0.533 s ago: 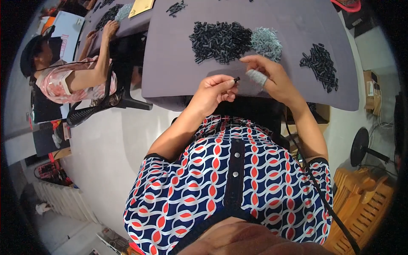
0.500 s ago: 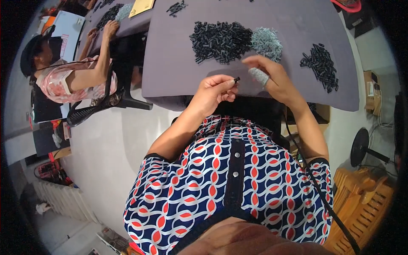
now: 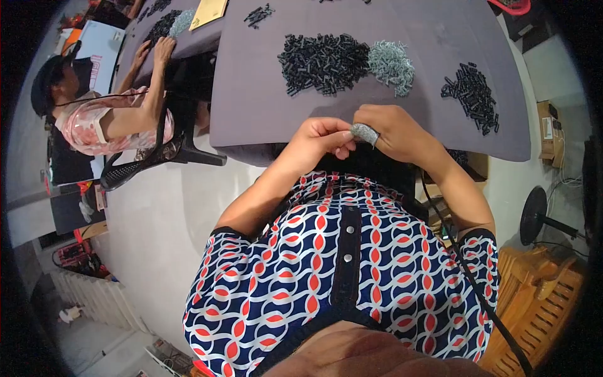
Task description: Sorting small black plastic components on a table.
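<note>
My left hand point(image 3: 325, 139) is closed in a pinch in front of the table's near edge. The small black plastic piece that was between its thumb and forefinger is now hidden by my right hand. Against those fingertips, my right hand point(image 3: 392, 133) is curled shut, and a grey wrap point(image 3: 364, 133) covers its thumb. What the right fingers hold, if anything, does not show. Beyond my hands lie a large pile of small black tube-like pieces point(image 3: 320, 66) and, touching its right side, a pile of small silvery metal pieces point(image 3: 392, 66).
Another heap of black pieces point(image 3: 472, 99) is at the right of the grey-covered table point(image 3: 251, 94), and a small one point(image 3: 259, 15) at the far left. A co-worker point(image 3: 119, 119) sits at left by a similar table. A black fan point(image 3: 534, 217) and wooden chair point(image 3: 534, 301) stand at right.
My right hand has come left and down from near the silvery pile to meet my left fingertips, its fingers curling in. The left hand has barely moved; its black piece is now covered.
</note>
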Motion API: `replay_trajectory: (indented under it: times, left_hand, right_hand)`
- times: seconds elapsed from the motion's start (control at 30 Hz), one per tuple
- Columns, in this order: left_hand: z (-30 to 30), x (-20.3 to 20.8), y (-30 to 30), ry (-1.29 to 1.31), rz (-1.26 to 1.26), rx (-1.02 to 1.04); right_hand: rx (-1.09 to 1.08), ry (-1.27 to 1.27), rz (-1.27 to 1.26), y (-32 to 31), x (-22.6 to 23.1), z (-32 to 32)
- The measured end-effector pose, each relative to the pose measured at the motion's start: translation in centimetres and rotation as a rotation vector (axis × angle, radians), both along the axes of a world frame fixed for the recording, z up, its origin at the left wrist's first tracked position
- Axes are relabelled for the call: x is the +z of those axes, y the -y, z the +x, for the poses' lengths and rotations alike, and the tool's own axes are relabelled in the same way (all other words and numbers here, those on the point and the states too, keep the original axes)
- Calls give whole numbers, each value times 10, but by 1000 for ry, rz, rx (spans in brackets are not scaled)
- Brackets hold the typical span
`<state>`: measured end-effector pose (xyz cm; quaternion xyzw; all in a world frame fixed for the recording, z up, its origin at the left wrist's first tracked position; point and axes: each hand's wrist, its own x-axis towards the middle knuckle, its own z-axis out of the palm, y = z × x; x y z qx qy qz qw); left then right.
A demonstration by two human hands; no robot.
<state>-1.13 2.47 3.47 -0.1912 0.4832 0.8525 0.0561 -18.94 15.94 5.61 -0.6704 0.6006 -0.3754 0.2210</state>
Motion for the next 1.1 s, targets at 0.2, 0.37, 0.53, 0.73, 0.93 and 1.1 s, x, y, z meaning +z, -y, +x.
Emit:
replay_trajectory:
  times: [0.2,0.37,0.53,0.73,0.93,1.1]
  left_hand:
    - [-3,-1,-24,-117,-565,274]
    - [-2,-7,-8,35,-36,184]
    - [-4,-9,-12,25,-54,307]
    - [-4,-15,-15,25,-61,297]
    - [-1,-16,-20,-10,-162,257]
    - [1,-2,-20,3,-69,194]
  right_hand:
    - [-88,-16,12,-2,-6,0]
    - [-92,-63,36,-8,1,3]
    - [-173,-286,-67,-4,1,7]
    - [-195,-430,-107,3,-14,17]
    - [-198,-386,-110,3,-23,19]
    - [-206,-333,-102,2,-20,17]
